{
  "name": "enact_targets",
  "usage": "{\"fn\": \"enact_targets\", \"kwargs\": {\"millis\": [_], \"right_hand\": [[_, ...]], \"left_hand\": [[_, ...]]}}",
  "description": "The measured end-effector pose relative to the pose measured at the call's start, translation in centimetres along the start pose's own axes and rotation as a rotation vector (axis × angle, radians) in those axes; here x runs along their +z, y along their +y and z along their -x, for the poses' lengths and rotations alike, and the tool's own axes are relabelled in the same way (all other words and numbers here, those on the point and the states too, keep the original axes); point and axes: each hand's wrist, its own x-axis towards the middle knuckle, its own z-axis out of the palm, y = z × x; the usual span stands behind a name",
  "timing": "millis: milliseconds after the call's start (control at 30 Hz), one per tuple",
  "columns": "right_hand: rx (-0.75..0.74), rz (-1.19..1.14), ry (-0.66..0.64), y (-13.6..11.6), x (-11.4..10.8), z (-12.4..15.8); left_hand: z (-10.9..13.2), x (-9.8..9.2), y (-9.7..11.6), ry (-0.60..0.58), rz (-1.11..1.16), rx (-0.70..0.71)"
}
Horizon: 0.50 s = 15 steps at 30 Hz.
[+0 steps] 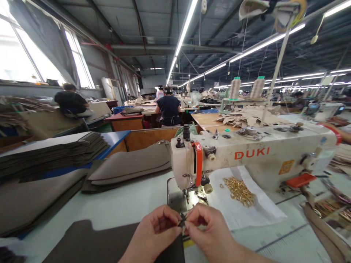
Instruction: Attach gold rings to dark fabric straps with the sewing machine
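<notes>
Small dark strip (182, 220), pinched at either end between the closed fingertips of the left hand (155, 232) and right hand (210, 228), just in front of the sewing machine (246, 157). It looks light and limp, best gripped at its ends. Gold fittings (239, 190) lie beside the machine's base.

— What am I holding?
— A small dark piece (182, 220), thin and narrow. It's too small for me to tell the material.
— How does it sit?
— It's pinched between the fingertips of my left hand (153, 233) and my right hand (211, 230), raised and roughly upright. Just beneath it, a dark panel (90, 244) lies flat, partly hidden by my wrists.
</notes>
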Motion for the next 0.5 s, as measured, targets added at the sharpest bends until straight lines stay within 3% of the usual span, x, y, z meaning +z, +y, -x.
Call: {"fn": "enact_targets", "kwargs": {"millis": [333, 500], "right_hand": [[0.089, -0.231, -0.067, -0.6, 0.1, -0.1], [0.097, -0.06, -0.049, -1.2, -0.3, -0.2]], "left_hand": [[-0.3, -1.0, -0.9, -0.02, -0.126, 0.109], [-0.3, -0.4, -0.7, 0.03, -0.198, 0.14]]}}
